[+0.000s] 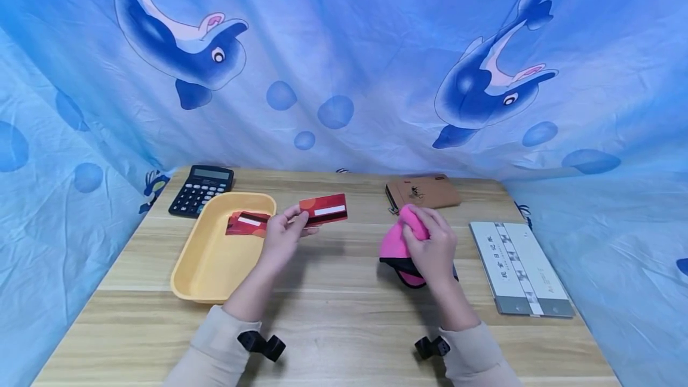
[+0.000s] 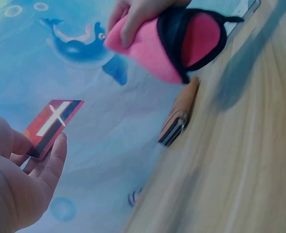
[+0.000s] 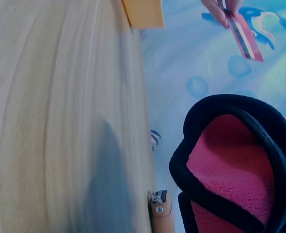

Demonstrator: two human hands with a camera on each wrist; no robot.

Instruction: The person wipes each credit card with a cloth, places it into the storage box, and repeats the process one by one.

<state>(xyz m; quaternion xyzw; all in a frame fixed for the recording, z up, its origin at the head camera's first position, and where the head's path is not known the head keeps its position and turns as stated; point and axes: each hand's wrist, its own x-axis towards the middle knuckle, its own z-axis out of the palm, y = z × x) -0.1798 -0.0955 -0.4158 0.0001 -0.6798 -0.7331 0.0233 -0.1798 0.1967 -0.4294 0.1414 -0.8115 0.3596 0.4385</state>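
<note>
My left hand (image 1: 282, 236) pinches a red card (image 1: 329, 208) with a white strip and a black stripe, held up over the middle of the table. In the left wrist view the card (image 2: 53, 127) sits between thumb and fingers. My right hand (image 1: 435, 245) grips the closed end of a pink cloth pouch (image 1: 395, 242) with black edging. The pouch's mouth, pink fleece inside (image 3: 232, 167), gapes toward the right wrist camera. More red cards (image 1: 235, 226) lie in a yellow tray (image 1: 185, 273) beside my left hand, which partly covers them.
A brown zip wallet (image 1: 438, 191) lies at the back, behind the pouch. To the right is a grey-white notebook (image 1: 518, 267). A black calculator (image 1: 201, 191) stands at the back left by the tray. A blue dolphin-print curtain (image 1: 344, 64) hangs behind the table.
</note>
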